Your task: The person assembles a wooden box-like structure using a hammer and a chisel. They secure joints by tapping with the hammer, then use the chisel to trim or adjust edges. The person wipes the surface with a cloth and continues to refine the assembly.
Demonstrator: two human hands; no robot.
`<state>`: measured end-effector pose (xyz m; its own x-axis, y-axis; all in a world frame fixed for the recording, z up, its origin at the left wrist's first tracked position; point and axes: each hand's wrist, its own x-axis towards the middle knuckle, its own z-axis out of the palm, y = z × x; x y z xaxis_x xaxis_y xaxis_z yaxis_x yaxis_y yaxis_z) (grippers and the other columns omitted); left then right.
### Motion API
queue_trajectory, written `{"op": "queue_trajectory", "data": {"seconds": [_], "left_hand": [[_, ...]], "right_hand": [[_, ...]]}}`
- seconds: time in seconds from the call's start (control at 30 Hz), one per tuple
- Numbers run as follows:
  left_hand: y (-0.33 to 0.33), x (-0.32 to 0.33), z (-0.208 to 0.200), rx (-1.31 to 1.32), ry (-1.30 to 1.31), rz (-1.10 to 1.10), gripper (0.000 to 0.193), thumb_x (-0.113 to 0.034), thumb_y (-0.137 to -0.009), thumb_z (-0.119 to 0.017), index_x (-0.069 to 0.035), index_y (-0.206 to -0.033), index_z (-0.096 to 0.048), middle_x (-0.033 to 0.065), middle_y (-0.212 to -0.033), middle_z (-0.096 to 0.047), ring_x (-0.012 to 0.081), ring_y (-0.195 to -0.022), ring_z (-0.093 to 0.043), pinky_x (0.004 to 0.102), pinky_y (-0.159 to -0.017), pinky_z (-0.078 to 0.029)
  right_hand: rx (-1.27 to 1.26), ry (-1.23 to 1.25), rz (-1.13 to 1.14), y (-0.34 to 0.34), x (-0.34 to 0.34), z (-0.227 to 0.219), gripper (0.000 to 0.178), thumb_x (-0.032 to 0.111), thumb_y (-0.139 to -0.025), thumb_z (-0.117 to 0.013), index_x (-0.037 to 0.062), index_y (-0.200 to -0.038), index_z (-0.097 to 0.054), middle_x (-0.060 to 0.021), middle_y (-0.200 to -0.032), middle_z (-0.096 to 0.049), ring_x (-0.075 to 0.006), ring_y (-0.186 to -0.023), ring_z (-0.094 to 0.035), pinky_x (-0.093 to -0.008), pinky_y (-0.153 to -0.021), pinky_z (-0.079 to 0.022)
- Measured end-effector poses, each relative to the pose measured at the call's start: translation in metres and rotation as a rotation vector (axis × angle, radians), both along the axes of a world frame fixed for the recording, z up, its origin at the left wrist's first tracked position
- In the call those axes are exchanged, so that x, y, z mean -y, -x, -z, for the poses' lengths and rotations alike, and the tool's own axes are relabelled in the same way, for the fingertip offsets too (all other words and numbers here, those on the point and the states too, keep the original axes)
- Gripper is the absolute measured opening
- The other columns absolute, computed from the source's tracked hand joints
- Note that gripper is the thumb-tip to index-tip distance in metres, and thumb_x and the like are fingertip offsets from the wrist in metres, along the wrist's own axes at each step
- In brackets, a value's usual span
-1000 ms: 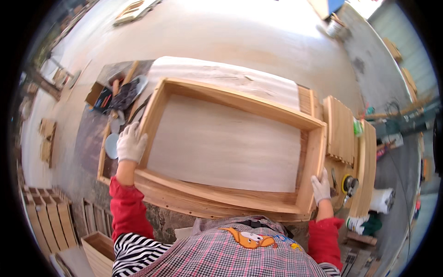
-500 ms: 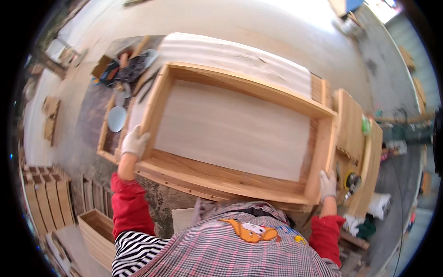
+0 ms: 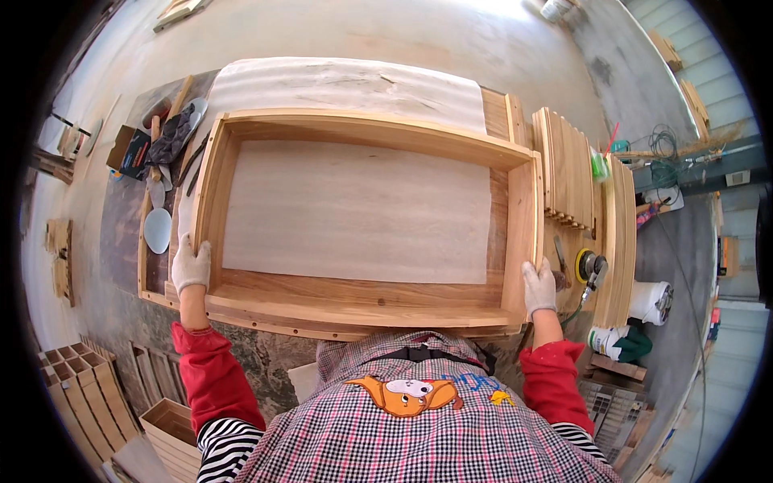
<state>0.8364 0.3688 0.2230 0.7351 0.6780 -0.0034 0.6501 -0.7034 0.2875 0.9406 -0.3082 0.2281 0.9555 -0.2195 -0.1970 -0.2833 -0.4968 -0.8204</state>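
A large rectangular wooden frame (image 3: 378, 129), open in the middle, lies in front of me over a sheet of white foam (image 3: 354, 72) on the workbench. My left hand (image 3: 192, 264), in a pale work glove, grips its left side near the front corner. On the opposite side, my right hand (image 3: 539, 287) wears a matching glove and is closed on the right board, also near the front. The undersides of both hands' grips are partly hidden by the boards.
Right of the frame are stacked wooden panels (image 3: 565, 169) and a sander (image 3: 592, 264) with a hose. A pale oval dish (image 3: 158, 231), dark cloth (image 3: 171, 138) and a small box (image 3: 129, 151) sit at left. Slatted crates (image 3: 84, 386) and a long wooden box (image 3: 171, 427) stand lower left.
The frame has turned from a slant to nearly square with me, its right end swinging away and its left end nearer. My view has shifted right; both hands keep their grip.
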Motion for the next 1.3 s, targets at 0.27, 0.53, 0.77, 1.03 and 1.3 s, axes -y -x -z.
{"op": "queue_trajectory", "data": {"seconds": [0.27,0.53,0.77,1.03,1.3], "left_hand": [[-0.027,0.083,-0.029,0.324,-0.177,0.368,0.059,-0.010,-0.079,-0.068,-0.008,-0.135,-0.050,0.0203,-0.130,-0.057,0.0421,-0.121,-0.052,0.0458,-0.104,-0.043],[-0.046,0.366,-0.063,-0.428,0.588,1.265,0.077,-0.045,-0.082,-0.070,-0.008,-0.144,-0.041,0.0211,-0.108,-0.068,0.0390,-0.099,-0.065,0.0452,-0.086,-0.052],[-0.048,0.477,-0.044,-0.533,0.234,1.242,0.060,-0.039,-0.084,-0.066,-0.013,-0.136,-0.050,0.0162,-0.111,-0.068,0.0339,-0.104,-0.065,0.0443,-0.088,-0.052],[-0.039,0.500,-0.037,-0.432,0.095,1.151,0.034,-0.034,-0.081,-0.069,-0.014,-0.108,-0.070,0.0094,-0.103,-0.070,0.0308,-0.097,-0.066,0.0418,-0.082,-0.054],[-0.037,0.509,-0.040,-0.397,0.108,1.104,0.030,-0.029,-0.078,-0.071,-0.016,-0.105,-0.071,0.0075,-0.100,-0.071,0.0295,-0.093,-0.067,0.0404,-0.079,-0.055]], "right_hand": [[-0.007,-0.043,0.006,-0.001,-0.002,-0.005,0.023,0.017,-0.096,-0.058,0.0005,-0.111,-0.055,-0.0018,-0.080,-0.058,-0.0090,-0.066,-0.052,-0.0259,-0.061,-0.046],[0.011,-0.381,0.073,0.007,0.019,-0.008,0.037,0.029,-0.100,-0.060,0.0041,-0.127,-0.055,-0.0015,-0.106,-0.061,-0.0073,-0.090,-0.058,-0.0228,-0.072,-0.049],[0.142,-0.159,0.268,0.053,0.151,0.053,0.028,0.026,-0.099,-0.059,0.0041,-0.117,-0.062,-0.0050,-0.105,-0.065,-0.0132,-0.092,-0.060,-0.0280,-0.082,-0.049],[-0.210,0.077,0.044,0.094,0.213,0.098,0.045,0.039,-0.093,-0.061,-0.0002,-0.114,-0.059,-0.0276,-0.107,-0.064,-0.0449,-0.101,-0.061,-0.0445,-0.088,-0.048],[-0.317,-0.077,-0.060,0.099,0.207,0.103,0.051,0.032,-0.087,-0.068,-0.0010,-0.119,-0.046,-0.0277,-0.106,-0.064,-0.0455,-0.103,-0.061,-0.0456,-0.087,-0.048]]}}
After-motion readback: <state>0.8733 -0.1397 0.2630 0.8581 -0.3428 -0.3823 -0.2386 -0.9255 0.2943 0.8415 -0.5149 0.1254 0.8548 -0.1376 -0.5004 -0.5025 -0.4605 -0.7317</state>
